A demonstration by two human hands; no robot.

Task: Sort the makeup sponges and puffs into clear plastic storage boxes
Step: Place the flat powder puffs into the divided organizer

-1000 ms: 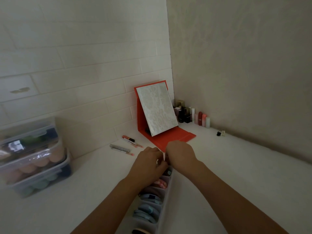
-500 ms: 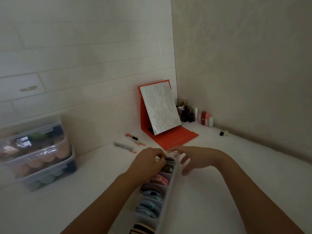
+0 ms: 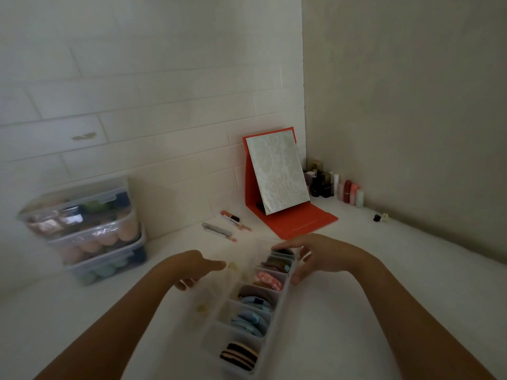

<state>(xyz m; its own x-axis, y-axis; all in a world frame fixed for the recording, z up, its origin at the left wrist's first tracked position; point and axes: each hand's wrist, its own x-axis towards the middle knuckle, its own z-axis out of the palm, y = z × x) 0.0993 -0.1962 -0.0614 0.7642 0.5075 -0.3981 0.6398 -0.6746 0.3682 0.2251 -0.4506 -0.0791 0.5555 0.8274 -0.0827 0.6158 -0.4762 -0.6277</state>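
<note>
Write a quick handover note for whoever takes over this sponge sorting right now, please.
Left hand: beside the long divided box, blurred; its grip cannot be told.
Right hand: open, fingers resting on the box's far end.
Things: pink puffs, blue puffs and black-and-cream puffs sit in separate compartments. Three lidded clear boxes of sponges stand stacked at the left wall.
Done: each compartment in view holds puffs.
Left: no loose puffs in view; probably close this box and put it with the stack.
</note>
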